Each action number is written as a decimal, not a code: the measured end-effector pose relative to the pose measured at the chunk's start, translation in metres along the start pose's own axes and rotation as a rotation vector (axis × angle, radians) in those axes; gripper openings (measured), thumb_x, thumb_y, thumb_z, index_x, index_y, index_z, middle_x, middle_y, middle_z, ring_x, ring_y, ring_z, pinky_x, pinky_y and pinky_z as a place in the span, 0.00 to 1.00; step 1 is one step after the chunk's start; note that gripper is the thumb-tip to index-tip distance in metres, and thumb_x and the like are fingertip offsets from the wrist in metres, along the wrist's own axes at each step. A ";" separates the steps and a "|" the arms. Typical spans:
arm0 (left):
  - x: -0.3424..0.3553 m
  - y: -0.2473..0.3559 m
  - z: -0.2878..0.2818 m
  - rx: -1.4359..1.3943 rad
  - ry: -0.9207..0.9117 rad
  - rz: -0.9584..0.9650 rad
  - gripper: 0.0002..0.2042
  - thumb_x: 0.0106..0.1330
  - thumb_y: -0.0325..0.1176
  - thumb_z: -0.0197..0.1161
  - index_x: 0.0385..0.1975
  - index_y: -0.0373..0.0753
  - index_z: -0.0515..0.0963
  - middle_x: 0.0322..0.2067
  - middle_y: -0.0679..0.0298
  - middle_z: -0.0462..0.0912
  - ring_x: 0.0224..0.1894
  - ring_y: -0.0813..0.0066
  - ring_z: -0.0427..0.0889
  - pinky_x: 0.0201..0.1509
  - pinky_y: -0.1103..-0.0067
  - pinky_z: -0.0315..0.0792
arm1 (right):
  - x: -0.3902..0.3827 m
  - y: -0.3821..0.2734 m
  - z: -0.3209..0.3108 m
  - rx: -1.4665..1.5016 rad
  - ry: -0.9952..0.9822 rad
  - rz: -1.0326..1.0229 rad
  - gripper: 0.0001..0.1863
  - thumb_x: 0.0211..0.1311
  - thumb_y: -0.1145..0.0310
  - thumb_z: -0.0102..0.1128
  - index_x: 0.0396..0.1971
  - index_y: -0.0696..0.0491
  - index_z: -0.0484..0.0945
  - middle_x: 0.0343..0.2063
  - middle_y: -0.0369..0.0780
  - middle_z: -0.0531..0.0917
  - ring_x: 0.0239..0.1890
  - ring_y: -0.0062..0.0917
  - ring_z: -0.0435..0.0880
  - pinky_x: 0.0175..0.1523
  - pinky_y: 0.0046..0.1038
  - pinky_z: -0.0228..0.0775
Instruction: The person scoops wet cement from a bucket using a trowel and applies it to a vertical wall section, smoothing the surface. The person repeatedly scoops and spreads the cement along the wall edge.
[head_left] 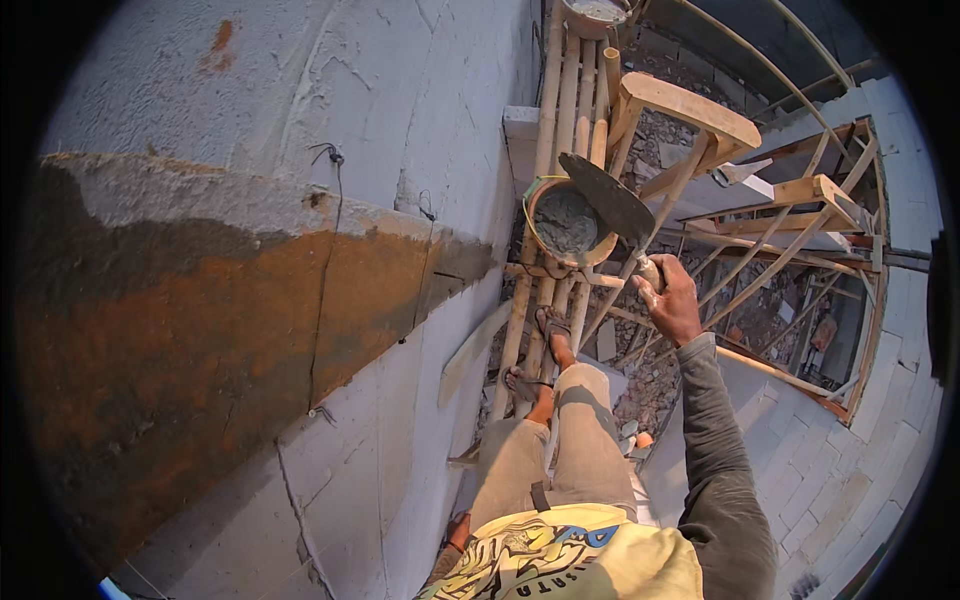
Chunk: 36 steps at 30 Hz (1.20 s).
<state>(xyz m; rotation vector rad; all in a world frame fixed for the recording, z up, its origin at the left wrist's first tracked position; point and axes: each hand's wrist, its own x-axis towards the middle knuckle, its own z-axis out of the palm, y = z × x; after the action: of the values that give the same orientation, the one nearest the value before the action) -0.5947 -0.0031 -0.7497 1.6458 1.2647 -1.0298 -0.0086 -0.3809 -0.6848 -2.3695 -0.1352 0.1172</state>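
My right hand [668, 300] is closed around the handle of a pointed trowel [607, 198]. The dark blade reaches up and left, over the right rim of a bucket [543, 243]. Wet grey mortar [566, 220] lies in that bucket, which stands on bamboo poles ahead of my feet. Low beside my left hip, a small part of my left hand [459, 530] shows close to the wall; its fingers cannot be made out. To the left runs a concrete beam [200, 310], with dark damp patches and an orange-brown face.
I stand in sandals on a narrow walkway of bamboo poles [563, 100] along a grey wall [440, 90]. A second bucket [597, 14] sits at its far end. Wooden trestle frames [690, 108] rise on the right. Rubble [650, 390] lies below, beside a pale block wall [820, 470].
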 end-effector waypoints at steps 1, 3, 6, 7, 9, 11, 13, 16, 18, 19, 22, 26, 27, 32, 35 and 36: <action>-0.005 -0.008 0.003 0.044 0.006 -0.010 0.18 0.69 0.39 0.58 0.55 0.39 0.77 0.48 0.60 0.82 0.50 0.70 0.80 0.56 0.75 0.72 | 0.000 0.046 0.060 0.006 0.095 0.053 0.19 0.58 0.63 0.65 0.44 0.57 0.73 0.41 0.49 0.77 0.40 0.46 0.81 0.45 0.41 0.73; -0.002 -0.009 0.000 0.073 -0.079 0.094 0.18 0.69 0.37 0.58 0.56 0.38 0.76 0.52 0.60 0.80 0.52 0.69 0.79 0.58 0.74 0.72 | 0.015 0.149 0.184 -0.214 0.111 0.279 0.17 0.57 0.65 0.64 0.43 0.57 0.73 0.44 0.50 0.77 0.44 0.47 0.82 0.48 0.44 0.74; 0.003 0.015 0.007 0.082 -0.046 0.208 0.14 0.70 0.34 0.50 0.49 0.38 0.79 0.46 0.54 0.83 0.50 0.58 0.81 0.53 0.71 0.73 | 0.073 0.242 0.280 -0.288 -0.139 0.544 0.16 0.59 0.67 0.58 0.45 0.58 0.72 0.49 0.53 0.76 0.49 0.51 0.80 0.53 0.46 0.73; 0.001 0.015 0.007 0.353 -0.055 0.392 0.15 0.70 0.32 0.48 0.50 0.38 0.78 0.48 0.53 0.82 0.51 0.58 0.80 0.55 0.71 0.73 | 0.087 0.256 0.291 -0.307 -0.182 0.551 0.17 0.59 0.68 0.57 0.46 0.58 0.72 0.50 0.53 0.76 0.50 0.51 0.79 0.54 0.46 0.74; -0.010 0.009 0.007 0.353 -0.074 0.295 0.16 0.70 0.30 0.47 0.53 0.37 0.76 0.50 0.52 0.81 0.51 0.56 0.80 0.56 0.71 0.72 | 0.104 0.264 0.287 -0.395 -0.279 0.534 0.18 0.58 0.69 0.57 0.47 0.59 0.72 0.50 0.53 0.77 0.50 0.50 0.80 0.53 0.46 0.74; -0.017 0.024 0.014 0.278 -0.060 0.174 0.16 0.71 0.31 0.47 0.53 0.36 0.76 0.49 0.51 0.81 0.51 0.55 0.80 0.56 0.71 0.72 | 0.111 0.272 0.279 -0.415 -0.297 0.593 0.18 0.59 0.69 0.57 0.48 0.60 0.73 0.49 0.53 0.78 0.50 0.49 0.81 0.53 0.45 0.75; -0.025 0.026 0.008 0.405 -0.067 0.084 0.17 0.69 0.36 0.50 0.54 0.41 0.76 0.48 0.51 0.81 0.50 0.52 0.80 0.55 0.69 0.72 | 0.120 0.280 0.272 -0.474 -0.356 0.600 0.17 0.60 0.69 0.56 0.48 0.60 0.74 0.49 0.55 0.78 0.50 0.47 0.82 0.52 0.44 0.76; -0.031 -0.002 0.016 0.520 0.017 -0.088 0.23 0.62 0.48 0.60 0.53 0.42 0.77 0.46 0.53 0.83 0.51 0.52 0.81 0.54 0.69 0.73 | 0.143 0.302 0.287 -0.619 -0.485 0.569 0.19 0.61 0.69 0.58 0.51 0.59 0.77 0.54 0.55 0.79 0.53 0.41 0.83 0.52 0.41 0.78; -0.030 0.013 0.024 0.467 -0.001 -0.020 0.22 0.62 0.48 0.60 0.52 0.43 0.77 0.46 0.53 0.83 0.51 0.52 0.81 0.54 0.69 0.73 | 0.160 0.329 0.313 -0.608 -0.607 0.516 0.17 0.60 0.69 0.56 0.48 0.58 0.80 0.52 0.51 0.80 0.51 0.44 0.83 0.53 0.42 0.77; -0.032 0.017 0.016 0.460 -0.019 0.003 0.22 0.62 0.48 0.60 0.52 0.43 0.77 0.46 0.53 0.83 0.51 0.53 0.81 0.54 0.69 0.73 | 0.159 0.344 0.328 -0.593 -0.680 0.510 0.16 0.60 0.69 0.55 0.47 0.57 0.81 0.52 0.49 0.81 0.50 0.45 0.84 0.53 0.42 0.77; -0.008 0.002 0.010 0.473 -0.073 -0.085 0.19 0.66 0.45 0.56 0.52 0.41 0.77 0.46 0.53 0.83 0.50 0.54 0.81 0.54 0.70 0.72 | 0.168 0.359 0.377 -0.554 -1.070 0.526 0.18 0.60 0.69 0.53 0.48 0.56 0.81 0.53 0.47 0.81 0.51 0.44 0.83 0.55 0.41 0.76; 0.024 0.035 0.034 0.361 -0.078 -0.081 0.19 0.68 0.44 0.53 0.51 0.40 0.77 0.46 0.53 0.83 0.51 0.55 0.80 0.55 0.70 0.71 | 0.136 0.322 0.350 -0.523 -0.912 0.329 0.17 0.61 0.68 0.53 0.46 0.58 0.82 0.48 0.50 0.83 0.52 0.43 0.82 0.55 0.41 0.76; 0.030 0.051 0.039 0.319 -0.072 -0.079 0.18 0.68 0.43 0.53 0.51 0.39 0.77 0.46 0.52 0.82 0.51 0.55 0.80 0.55 0.70 0.71 | 0.140 0.301 0.327 -0.498 -0.908 0.307 0.16 0.61 0.68 0.52 0.45 0.60 0.81 0.47 0.51 0.83 0.52 0.44 0.82 0.55 0.42 0.76; 0.058 0.126 0.042 0.255 -0.007 -0.021 0.19 0.72 0.45 0.48 0.49 0.36 0.77 0.44 0.48 0.82 0.48 0.50 0.80 0.52 0.67 0.72 | 0.195 0.266 0.257 -0.574 -0.585 0.311 0.18 0.65 0.66 0.47 0.47 0.62 0.76 0.40 0.53 0.85 0.45 0.42 0.85 0.50 0.41 0.77; 0.064 0.144 0.037 0.236 -0.003 -0.022 0.20 0.73 0.45 0.46 0.48 0.35 0.77 0.42 0.47 0.82 0.48 0.47 0.80 0.50 0.65 0.72 | 0.234 0.292 0.295 -0.714 -0.665 0.262 0.15 0.66 0.68 0.48 0.42 0.55 0.84 0.46 0.45 0.85 0.49 0.38 0.85 0.51 0.38 0.79; 0.069 0.146 0.034 0.224 -0.016 -0.026 0.20 0.73 0.45 0.46 0.48 0.35 0.77 0.42 0.47 0.82 0.48 0.47 0.80 0.50 0.65 0.72 | 0.229 0.306 0.316 -0.743 -0.720 0.237 0.15 0.66 0.68 0.49 0.42 0.54 0.84 0.46 0.44 0.85 0.49 0.37 0.85 0.51 0.37 0.79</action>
<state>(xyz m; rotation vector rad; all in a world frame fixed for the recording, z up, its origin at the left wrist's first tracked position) -0.4446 -0.0387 -0.8087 1.7887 1.1972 -1.2352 0.1988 -0.3526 -1.1349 -2.9460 -0.2731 1.2184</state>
